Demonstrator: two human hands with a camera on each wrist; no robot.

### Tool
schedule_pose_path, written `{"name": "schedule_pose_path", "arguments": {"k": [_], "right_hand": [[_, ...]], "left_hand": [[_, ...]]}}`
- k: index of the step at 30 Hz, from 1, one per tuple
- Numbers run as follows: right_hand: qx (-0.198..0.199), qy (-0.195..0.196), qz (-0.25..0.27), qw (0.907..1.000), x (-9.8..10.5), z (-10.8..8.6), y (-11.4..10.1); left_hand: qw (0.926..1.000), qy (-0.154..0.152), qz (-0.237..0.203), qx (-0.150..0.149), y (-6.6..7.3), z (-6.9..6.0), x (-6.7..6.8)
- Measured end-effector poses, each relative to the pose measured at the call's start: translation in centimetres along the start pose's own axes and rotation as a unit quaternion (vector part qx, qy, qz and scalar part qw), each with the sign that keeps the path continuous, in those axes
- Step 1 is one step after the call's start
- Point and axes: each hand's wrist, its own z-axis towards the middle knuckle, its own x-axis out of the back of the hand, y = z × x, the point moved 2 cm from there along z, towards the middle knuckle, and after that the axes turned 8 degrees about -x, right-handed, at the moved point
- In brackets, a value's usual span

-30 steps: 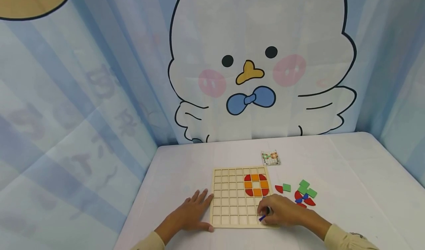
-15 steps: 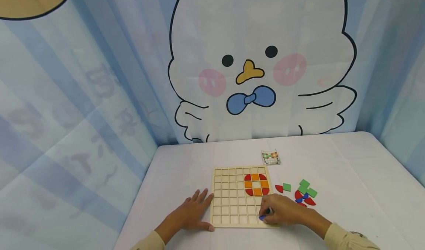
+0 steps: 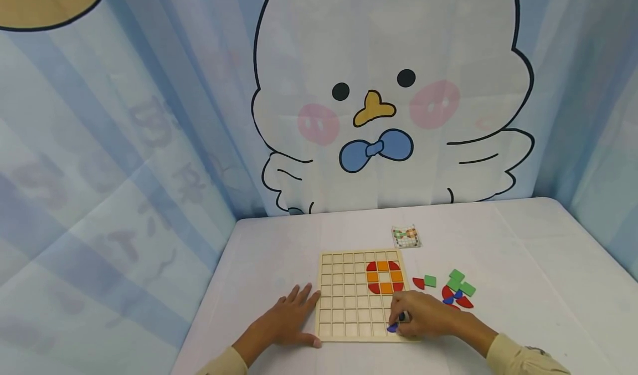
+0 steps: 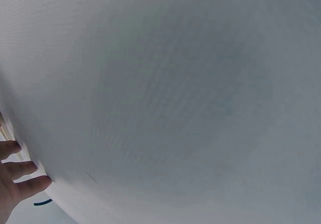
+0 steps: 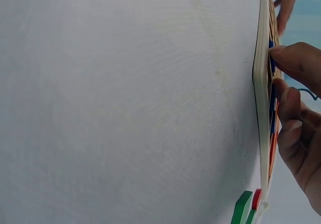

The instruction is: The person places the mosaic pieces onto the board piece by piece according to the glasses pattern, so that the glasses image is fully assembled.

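My left hand [image 3: 289,319] lies with fingers spread at the left edge of a wooden grid board [image 3: 341,303]; its fingertips touch the frame. Over the board's lower right corner, my right hand [image 3: 423,314] pinches a small blue piece [image 3: 392,328] between thumb and fingertips, right at the grid. The right wrist view shows this from the side, with a second blue piece [image 5: 272,103] in the board beside the fingers. Red rounded pieces and orange squares [image 3: 382,266] form a ring at the board's upper right. The right hand hides the cells beneath it.
Right of the board lie a red piece [image 3: 418,283] and a green square [image 3: 430,281]. Farther right is a loose pile of green squares [image 3: 467,289], red pieces [image 3: 464,302] and blue pieces [image 3: 448,301]. A small patterned card [image 3: 406,236] lies behind the board.
The blue piece at my right fingertips has turned from a thin, tilted edge to a flatter lie. My right hand has shifted only slightly; the left hand stays put.
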Motion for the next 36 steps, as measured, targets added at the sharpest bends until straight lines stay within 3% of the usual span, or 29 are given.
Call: {"name": "schedule_pose_path", "arguments": {"k": [8,26,36], "right_hand": [[-0.002,0.000,0.002,1.0000,0.1,0.1,0.2],[-0.002,0.064,-0.022,0.9977,2.0,-0.5,1.6],[-0.016,0.079,0.019,0.9965,3.1,-1.0,3.4]], "left_hand": [[1.0000,0.004,0.007,-0.002,-0.1,0.0,-0.1],[1.0000,0.006,0.003,-0.001,0.2,-0.1,0.4],[1.0000,0.002,0.002,0.002,0.2,-0.3,0.2]]}}
